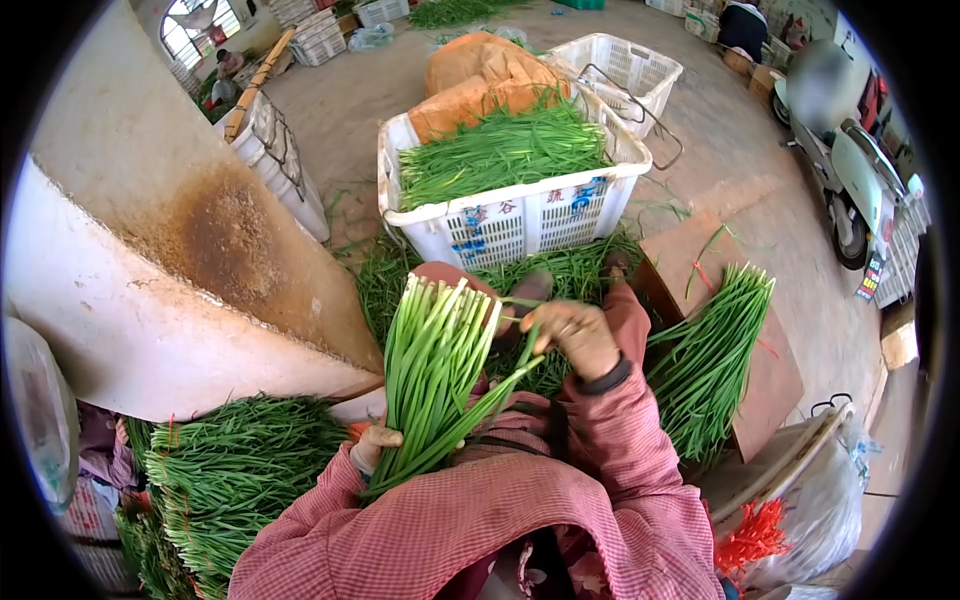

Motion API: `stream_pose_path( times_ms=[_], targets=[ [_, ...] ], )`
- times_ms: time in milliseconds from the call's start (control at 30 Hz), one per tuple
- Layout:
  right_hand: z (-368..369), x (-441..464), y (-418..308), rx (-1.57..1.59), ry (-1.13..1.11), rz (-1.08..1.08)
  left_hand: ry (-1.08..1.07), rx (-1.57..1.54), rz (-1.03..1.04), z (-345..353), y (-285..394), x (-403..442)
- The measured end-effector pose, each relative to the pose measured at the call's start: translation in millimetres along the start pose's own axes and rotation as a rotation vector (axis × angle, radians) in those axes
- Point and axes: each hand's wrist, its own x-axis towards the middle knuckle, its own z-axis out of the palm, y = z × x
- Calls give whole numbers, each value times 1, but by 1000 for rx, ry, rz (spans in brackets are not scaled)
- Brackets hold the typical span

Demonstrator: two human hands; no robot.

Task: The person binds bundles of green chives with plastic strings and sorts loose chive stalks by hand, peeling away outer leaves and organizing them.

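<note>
My left hand [376,441] is closed around a thick bunch of garlic chives [432,345], pale cut ends pointing up and away from me. Over my lap, my right hand [575,336] pinches a few loose green stalks [524,350] beside the bunch's upper right. These stalks slant down toward the bunch's lower part. On a brown board to the right lies another bundle of chives [715,360]. A white plastic crate [520,215] full of loose chives stands in front of my feet.
Tied chive bundles [230,470] are stacked at my left, beside a stained pillar [240,240]. Red ties [752,535] hang near a plastic bag at lower right. Trimmed leaves [390,285] litter the floor. Farther off are another crate [640,75], a parked scooter [850,170] and other people.
</note>
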Motion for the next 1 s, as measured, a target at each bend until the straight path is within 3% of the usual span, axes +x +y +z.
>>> stream_pose_path(
  times_ms=[67, 133, 167, 200, 267, 300, 400, 467, 533, 667, 767, 867, 1000],
  targets=[
    [-27, 1, 1, -91, 331, -58, -38, -4, -44, 10, 8, 4],
    [-42, 8, -10, -554, 705, -38, -60, -36, -74, 4, 9, 5],
    [-39, 12, -15, -1010, 832, -245, -37, -26, -106, -3, 7, 6],
    [-35, 5, -24, -1371, 845, -256, -11, -16, -138, -9, 6, 9],
    [-5, 3, -47, -1197, 612, -484, 13, -10, -128, 3, 11, 15],
    [13, 0, -60, -1260, 421, -476, 6, 34, -143, 8, 14, 16],
    [34, 12, -36, -1257, 16, -317, -13, 122, -170, 24, 22, 20],
    [29, 24, -15, -1058, -102, -154, 68, 200, -91, 34, 25, 22],
    [20, 37, -5, -787, -401, -169, 90, 170, -88, 27, 27, 22],
    [16, 35, -12, -718, -250, -91, 18, 110, -135, 4, 28, 24],
    [30, 33, -18, -885, -8, -290, -13, 62, -151, 7, 34, 35],
    [44, 39, -35, -1090, 14, -183, -6, 45, -157, 7, 37, 40],
    [22, 29, -13, -1391, -275, -10, -91, 213, -245, -12, 36, 44]
  ],
)
